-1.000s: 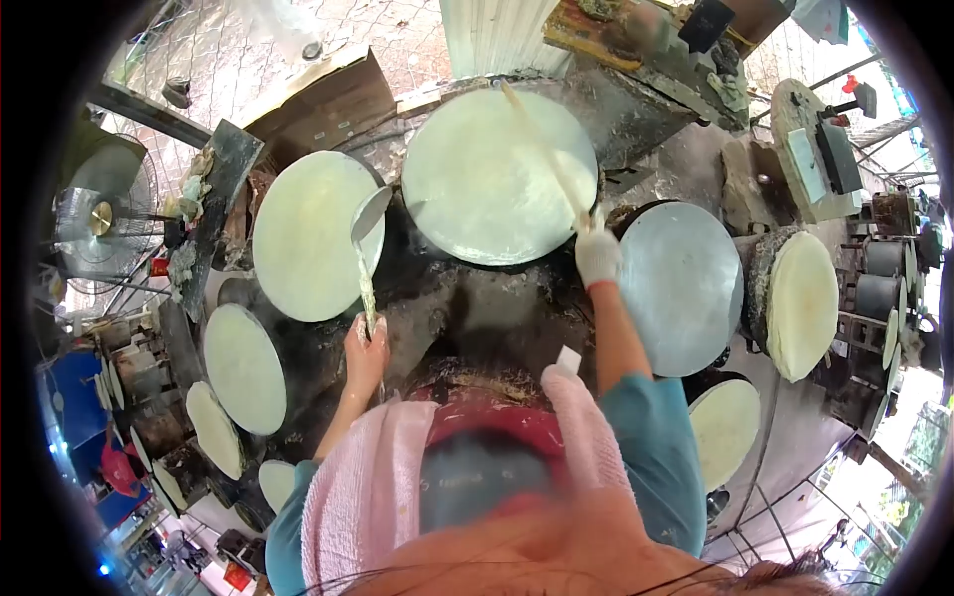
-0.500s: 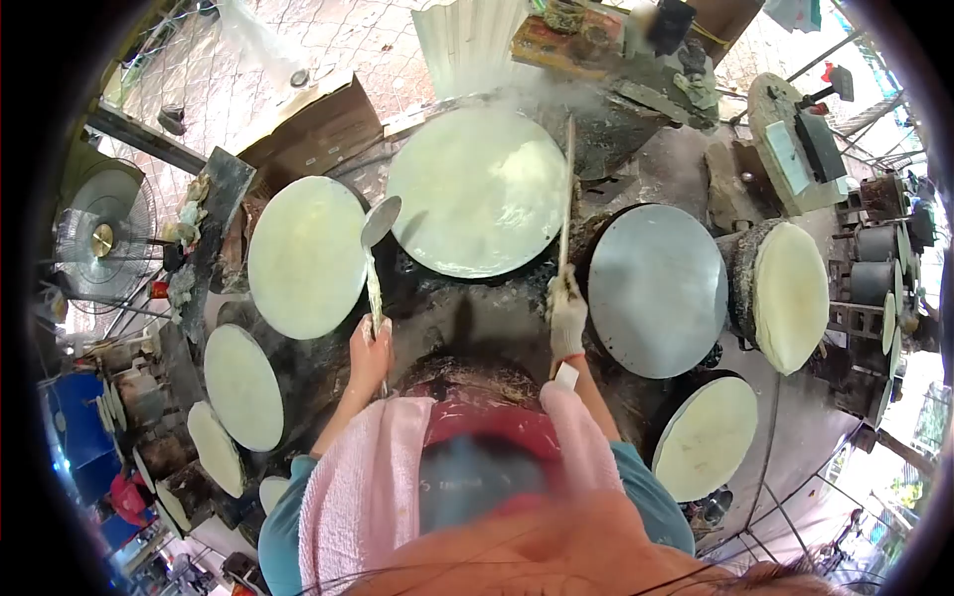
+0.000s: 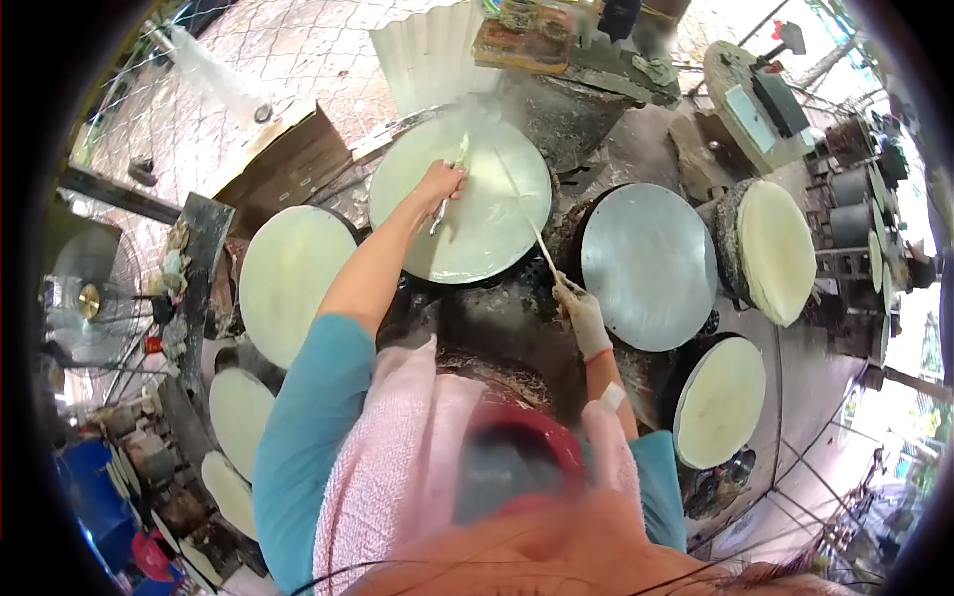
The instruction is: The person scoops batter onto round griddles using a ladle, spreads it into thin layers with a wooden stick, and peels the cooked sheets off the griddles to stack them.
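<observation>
My bare left hand point(image 3: 440, 186) is closed round the ladle handle point(image 3: 438, 216), above the large round griddle point(image 3: 393, 164) in the middle. Pale batter coats the part of the handle past my fist, and steam blurs the ladle's far end. A thin pale layer with wet, shiny streaks covers this griddle. My right hand point(image 3: 584, 320), in a whitish work glove, grips a long thin stick point(image 3: 542, 243). It slants up and left from my fingers, with its far part over the middle griddle's surface.
A bare grey griddle point(image 3: 649, 268) lies right of centre. Pale sheets cover the griddles at left point(image 3: 298, 283) and lower right point(image 3: 720, 402). A thick pale stack point(image 3: 777, 253) stands at far right. A cardboard box point(image 3: 278, 169) and a fan point(image 3: 89, 300) are on the left.
My left hand has reached forward with the ladle, from near my body to over the middle griddle. The stick in my right hand has swung from upright beside that griddle to slanting across it.
</observation>
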{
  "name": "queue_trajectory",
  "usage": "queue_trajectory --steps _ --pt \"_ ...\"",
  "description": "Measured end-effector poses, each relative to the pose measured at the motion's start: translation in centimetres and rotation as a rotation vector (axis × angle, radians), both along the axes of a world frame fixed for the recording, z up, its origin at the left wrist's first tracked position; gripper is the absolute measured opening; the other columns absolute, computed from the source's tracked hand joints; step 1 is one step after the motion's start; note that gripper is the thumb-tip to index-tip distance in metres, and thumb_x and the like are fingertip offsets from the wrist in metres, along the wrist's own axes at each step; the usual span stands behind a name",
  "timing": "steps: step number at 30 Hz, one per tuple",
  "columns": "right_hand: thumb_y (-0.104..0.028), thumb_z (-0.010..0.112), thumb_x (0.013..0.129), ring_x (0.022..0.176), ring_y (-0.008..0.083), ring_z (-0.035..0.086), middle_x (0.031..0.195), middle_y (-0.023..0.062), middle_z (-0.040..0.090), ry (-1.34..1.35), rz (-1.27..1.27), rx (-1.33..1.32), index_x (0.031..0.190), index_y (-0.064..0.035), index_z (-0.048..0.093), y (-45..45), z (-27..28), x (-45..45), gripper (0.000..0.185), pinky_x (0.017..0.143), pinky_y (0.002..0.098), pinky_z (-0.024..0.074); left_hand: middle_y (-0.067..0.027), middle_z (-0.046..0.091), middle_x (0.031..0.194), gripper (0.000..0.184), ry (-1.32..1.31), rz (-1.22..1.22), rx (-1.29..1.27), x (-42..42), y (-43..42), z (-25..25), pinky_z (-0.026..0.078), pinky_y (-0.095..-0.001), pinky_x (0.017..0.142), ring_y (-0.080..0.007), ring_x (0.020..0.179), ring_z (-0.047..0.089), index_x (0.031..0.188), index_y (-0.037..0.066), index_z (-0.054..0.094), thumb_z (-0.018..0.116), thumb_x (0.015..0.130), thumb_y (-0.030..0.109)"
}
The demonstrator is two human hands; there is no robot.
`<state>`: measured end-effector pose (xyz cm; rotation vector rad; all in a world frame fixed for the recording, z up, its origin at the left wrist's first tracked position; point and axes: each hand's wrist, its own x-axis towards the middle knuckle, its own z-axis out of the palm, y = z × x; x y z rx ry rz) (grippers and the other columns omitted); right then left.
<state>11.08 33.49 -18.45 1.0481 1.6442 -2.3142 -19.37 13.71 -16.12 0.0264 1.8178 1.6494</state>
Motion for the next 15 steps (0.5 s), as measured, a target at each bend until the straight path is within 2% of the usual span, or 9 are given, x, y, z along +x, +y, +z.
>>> queue_trajectory --steps 1,2,4,5,7,10,11,14,15 --pt "-0.026 0.064 0.090 0.048 0.0034 0.042 0.080 -0.0068 0.058 0.075 -0.100 0.024 0.129 -0.0063 0.055 -0.9 -2.4 0.9 0.045 0.040 0.0214 0.0330 -0.0034 0.045 0.061 0.019 -0.044 -0.018 -0.002 -0.5 0.3 -0.7 0.029 -0.0259 0.039 -0.0107 0.047 0.039 0.075 0.001 0.050 0.050 0.091 0.011" --pt "-0.028 0.064 0.090 0.046 0.0036 0.041 0.074 -0.0056 0.057 0.000 -0.205 0.048 0.125 -0.0105 0.058 -2.9 -2.5 1.4 0.039 0.039 0.0216 0.0324 -0.0034 0.045 0.061 0.019 -0.087 -0.036 -0.005 0.0 0.1 -0.7 0.029 -0.0259 0.039 -0.0107 0.047 0.039 0.075 0.001 0.050 0.050 0.092 0.010" --pt "-0.028 0.062 0.091 0.044 0.0037 0.040 0.066 -0.0054 0.055 -0.223 -0.097 0.022 0.113 -0.0142 0.064 -7.3 -1.9 0.9 0.026 0.039 0.0200 0.0297 -0.0033 0.045 0.061 0.018 -0.161 -0.080 -0.021 2.0 -1.1 0.2 0.029 -0.0260 0.039 -0.0109 0.047 0.038 0.076 0.001 0.050 0.049 0.092 0.009" --pt "-0.029 0.062 0.091 0.043 0.0042 0.039 0.064 -0.0052 0.054 -0.168 -0.115 -0.072 0.111 -0.0145 0.064 -9.6 -1.6 0.1 0.025 0.039 0.0207 0.0292 -0.0034 0.045 0.061 0.018 -0.231 -0.077 0.001 3.3 -1.9 1.0 0.029 -0.0261 0.038 -0.0107 0.046 0.038 0.078 0.000 0.051 0.046 0.093 0.009" --pt "-0.031 0.061 0.092 0.039 0.0050 0.036 0.060 -0.0049 0.051 -0.089 -0.115 -0.218 0.110 -0.0154 0.064 -12.6 -1.0 -1.4 0.024 0.037 0.0215 0.0273 -0.0032 0.045 0.062 0.017 -0.354 -0.005 0.060 5.2 -3.7 1.3 0.029 -0.0256 0.038 -0.0104 0.046 0.037 0.080 0.000 0.049 0.045 0.094 0.009" --pt "-0.033 0.063 0.090 0.039 0.0069 0.039 0.060 -0.0024 0.051 -0.077 -0.172 -0.100 0.114 -0.0132 0.063 -12.1 0.1 -1.8 0.031 0.035 0.0240 0.0278 -0.0026 0.044 0.064 0.015 -0.489 0.173 0.202 6.7 -6.1 0.8 0.029 -0.0244 0.039 -0.0098 0.047 0.035 0.083 0.001 0.046 0.043 0.095 0.009" --pt "-0.033 0.063 0.090 0.039 0.0074 0.038 0.061 -0.0023 0.051 0.008 -0.223 -0.008 0.116 -0.0128 0.063 -12.1 -2.0 -1.5 0.033 0.035 0.0240 0.0293 -0.0023 0.043 0.064 0.014 -0.526 0.248 0.263 7.0 -6.6 0.5 0.029 -0.0240 0.040 -0.0096 0.048 0.035 0.084 0.001 0.045 0.042 0.095 0.009" --pt "-0.034 0.063 0.089 0.039 0.0077 0.038 0.061 -0.0029 0.050 -0.213 -0.140 0.007 0.113 -0.0131 0.064 -15.5 -2.2 -1.8 0.031 0.036 0.0238 0.0298 -0.0021 0.042 0.065 0.014 -0.683 0.350 0.371 8.8 -6.8 1.6 0.031 -0.0229 0.042 -0.0091 0.049 0.033 0.084 0.002 0.043 0.042 0.096 0.011" --pt "-0.037 0.063 0.089 0.039 0.0078 0.037 0.059 -0.0040 0.047 -0.253 -0.119 -0.138 0.108 -0.0134 0.064 -17.2 1.3 -2.7 0.030 0.036 0.0240 0.0287 0.0001 0.042 0.065 0.015 -0.743 0.381 0.444 9.0 -6.4 1.1 0.033 -0.0229 0.044 -0.0096 0.048 0.032 0.082 0.006 0.044 0.043 0.096 0.012"
